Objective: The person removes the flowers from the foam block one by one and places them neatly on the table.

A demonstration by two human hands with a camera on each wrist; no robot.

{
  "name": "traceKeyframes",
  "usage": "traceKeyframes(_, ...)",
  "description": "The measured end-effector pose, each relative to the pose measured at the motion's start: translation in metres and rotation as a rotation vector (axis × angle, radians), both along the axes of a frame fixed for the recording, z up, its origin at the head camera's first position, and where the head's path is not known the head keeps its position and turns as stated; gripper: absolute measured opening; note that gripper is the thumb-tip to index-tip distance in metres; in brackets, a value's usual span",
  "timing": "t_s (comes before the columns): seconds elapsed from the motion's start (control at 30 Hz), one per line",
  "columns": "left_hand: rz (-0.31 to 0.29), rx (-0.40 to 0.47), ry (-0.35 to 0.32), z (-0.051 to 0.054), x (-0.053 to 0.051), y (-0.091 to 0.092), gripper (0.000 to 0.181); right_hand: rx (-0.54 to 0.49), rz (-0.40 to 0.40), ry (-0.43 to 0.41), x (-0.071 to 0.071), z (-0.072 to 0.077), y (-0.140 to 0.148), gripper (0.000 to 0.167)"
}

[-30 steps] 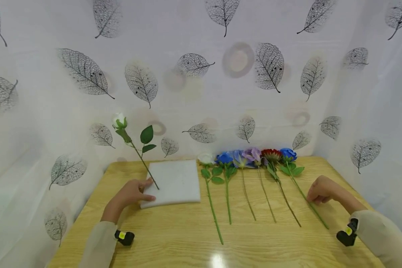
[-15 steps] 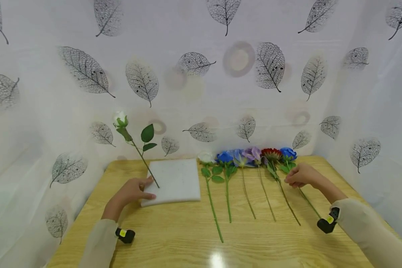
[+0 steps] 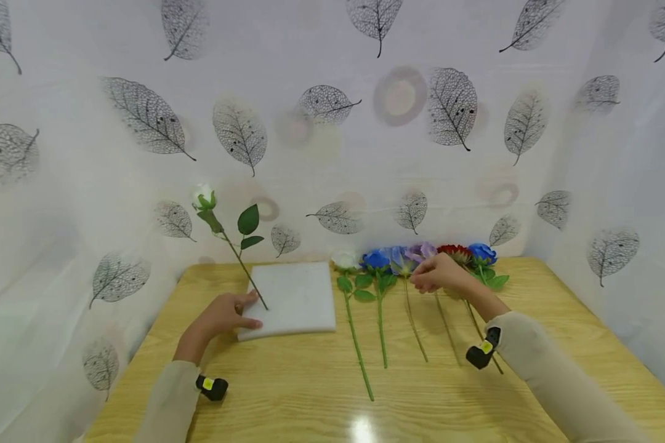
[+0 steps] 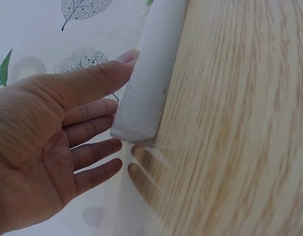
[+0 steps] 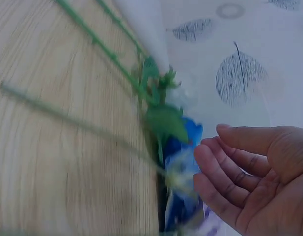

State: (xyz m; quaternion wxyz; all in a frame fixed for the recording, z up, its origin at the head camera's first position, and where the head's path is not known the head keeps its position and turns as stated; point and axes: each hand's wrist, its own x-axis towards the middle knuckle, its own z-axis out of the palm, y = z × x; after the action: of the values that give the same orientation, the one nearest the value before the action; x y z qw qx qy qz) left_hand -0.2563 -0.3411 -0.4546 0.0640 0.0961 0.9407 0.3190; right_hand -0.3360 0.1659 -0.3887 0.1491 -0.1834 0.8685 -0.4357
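My left hand (image 3: 224,317) rests at the left edge of a white foam block (image 3: 302,301). In the left wrist view its thumb touches the foam (image 4: 149,83), with the other fingers straight and spread. A white rose (image 3: 204,198) stands in the block, its stem leaning left. My right hand (image 3: 438,274) is over the flower row, by a purple flower (image 3: 419,250) and a pale blue flower (image 3: 400,261). Its fingers are loosely bent with nothing between them in the right wrist view. The purple flower's stem is partly hidden by the hand.
Also in the row are a white rose (image 3: 346,259), blue roses (image 3: 377,259) (image 3: 482,252) and a red flower (image 3: 455,251), blooms at the back. The wooden table (image 3: 288,387) is backed by a leaf-patterned curtain (image 3: 338,160).
My right hand has moved left over the flowers, from beside the rightmost blue rose's stem to near the purple flower. The left hand and foam block have stayed in place.
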Motion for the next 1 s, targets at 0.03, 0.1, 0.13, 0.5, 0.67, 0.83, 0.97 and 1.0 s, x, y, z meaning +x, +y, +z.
traceKeyframes(0.03,0.003,0.0,0.0,0.0,-0.001,0.0,0.083,-0.01,0.008,-0.001,-0.001,0.0,-0.008,0.028)
traceKeyframes(0.1,0.001,-0.006,0.006,0.0,-0.002,0.0,0.083,-0.04,0.022,-0.003,-0.004,-0.001,-0.024,0.028)
traceKeyframes(0.13,-0.001,-0.01,0.007,0.0,-0.002,0.0,0.083,-0.056,0.023,-0.013,-0.004,0.0,-0.033,0.028)
traceKeyframes(0.5,0.009,-0.009,-0.001,-0.001,-0.003,0.001,0.082,-0.255,0.099,-0.109,-0.004,-0.006,-0.131,0.025)
traceKeyframes(0.67,0.004,0.015,-0.003,-0.002,-0.003,0.0,0.083,-0.289,0.147,-0.125,0.001,-0.008,-0.17,0.027)
traceKeyframes(0.83,0.006,0.001,0.01,-0.003,-0.002,-0.001,0.083,-0.317,0.201,-0.085,0.004,-0.012,-0.2,0.024)
traceKeyframes(0.97,0.002,-0.017,0.016,-0.002,-0.003,-0.001,0.082,-0.35,0.216,-0.081,0.005,-0.018,-0.219,0.026)
traceKeyframes(1.0,0.004,-0.02,0.013,-0.002,-0.003,0.0,0.082,-0.355,0.214,-0.083,0.006,-0.018,-0.223,0.026)
